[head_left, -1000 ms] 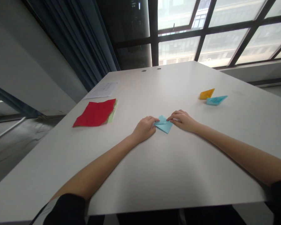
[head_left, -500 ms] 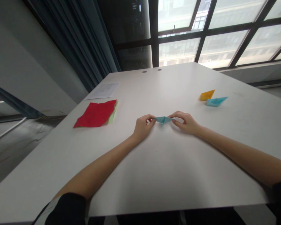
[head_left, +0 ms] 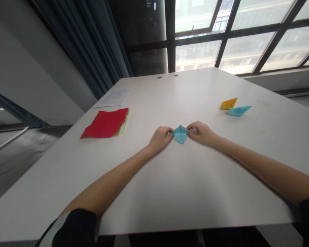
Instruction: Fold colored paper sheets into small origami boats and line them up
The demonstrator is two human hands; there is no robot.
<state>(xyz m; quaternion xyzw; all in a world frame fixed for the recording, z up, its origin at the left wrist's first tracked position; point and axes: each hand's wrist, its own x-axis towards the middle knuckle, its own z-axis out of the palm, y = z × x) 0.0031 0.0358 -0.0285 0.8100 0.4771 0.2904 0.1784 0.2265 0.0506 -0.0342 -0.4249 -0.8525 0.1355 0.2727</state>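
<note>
One white table (head_left: 185,192) carries everything: a red paper stack (head_left: 105,122) lies at the left. Mid-table, the left hand (head_left: 161,139) and right hand (head_left: 202,133) each pinch a side corner of the blue folded paper (head_left: 180,133). An uneven pull would likely tear a crease or skew the shape.

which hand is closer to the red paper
Left. The left hand pinches the left corner of the blue folded paper, toward the red paper; the right hand pinches its right corner, farther away.
</note>
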